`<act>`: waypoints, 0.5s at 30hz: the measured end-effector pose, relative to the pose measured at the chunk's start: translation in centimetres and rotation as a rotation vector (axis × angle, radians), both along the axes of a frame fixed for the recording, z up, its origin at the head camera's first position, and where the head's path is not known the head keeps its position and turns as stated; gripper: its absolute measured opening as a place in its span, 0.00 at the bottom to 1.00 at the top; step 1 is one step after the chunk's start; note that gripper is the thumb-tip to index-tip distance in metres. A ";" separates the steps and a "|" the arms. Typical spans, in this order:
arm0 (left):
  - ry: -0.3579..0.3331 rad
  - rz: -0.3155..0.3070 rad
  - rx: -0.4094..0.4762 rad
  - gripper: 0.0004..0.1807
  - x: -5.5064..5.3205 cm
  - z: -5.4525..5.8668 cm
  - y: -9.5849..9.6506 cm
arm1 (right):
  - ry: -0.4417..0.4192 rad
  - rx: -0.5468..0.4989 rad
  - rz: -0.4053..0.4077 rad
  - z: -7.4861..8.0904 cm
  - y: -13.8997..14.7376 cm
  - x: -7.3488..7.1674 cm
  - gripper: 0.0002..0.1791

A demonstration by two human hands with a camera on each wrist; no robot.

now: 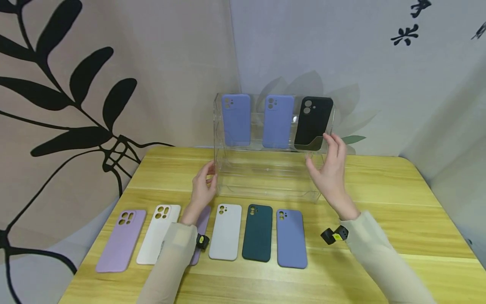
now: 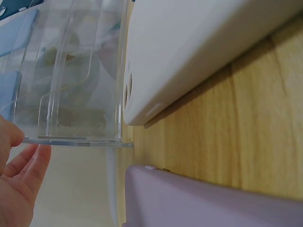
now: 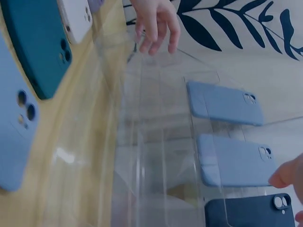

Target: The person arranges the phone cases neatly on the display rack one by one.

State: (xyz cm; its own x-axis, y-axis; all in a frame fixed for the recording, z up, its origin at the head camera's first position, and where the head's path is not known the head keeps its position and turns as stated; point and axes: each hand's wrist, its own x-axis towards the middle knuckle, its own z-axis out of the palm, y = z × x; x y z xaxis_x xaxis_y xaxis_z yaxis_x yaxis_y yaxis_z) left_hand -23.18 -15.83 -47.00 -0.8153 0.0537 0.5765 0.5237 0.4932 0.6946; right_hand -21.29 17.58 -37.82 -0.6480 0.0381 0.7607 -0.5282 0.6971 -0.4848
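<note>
A clear acrylic stand holds two periwinkle phone cases and a black phone case on its upper tier. My left hand pinches the stand's left side panel, thumb on one face and fingers on the other, as the left wrist view shows. At the right side of the stand is my right hand, its thumb and fingers spread apart beside the lower end of the black case. In the right wrist view only part of that hand shows, at the frame's edge.
Along the table front lie a lilac case, a white case, a purple case partly hidden by my left arm, another white case, a dark green case and a blue case. Behind the stand rises a wall.
</note>
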 end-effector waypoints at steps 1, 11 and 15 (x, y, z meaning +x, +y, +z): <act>0.001 0.000 0.001 0.22 0.0 0.0 0.0 | 0.000 -0.004 0.004 -0.2 -0.1 0.3 0.34; -0.011 0.002 0.005 0.22 -0.1 0.0 -0.1 | -0.065 -0.031 0.054 -2.8 -1.0 3.3 0.34; 0.000 0.001 0.007 0.22 -0.1 -0.1 0.0 | -0.105 -0.025 0.073 -3.6 -1.2 4.5 0.34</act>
State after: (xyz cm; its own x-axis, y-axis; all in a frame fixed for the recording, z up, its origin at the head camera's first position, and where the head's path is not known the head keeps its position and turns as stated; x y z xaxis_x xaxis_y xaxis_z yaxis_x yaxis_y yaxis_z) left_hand -23.31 -15.86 -47.07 -0.8154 0.0494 0.5768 0.5234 0.4888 0.6979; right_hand -16.83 16.37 -41.42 -0.7257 0.0061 0.6880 -0.5224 0.6460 -0.5566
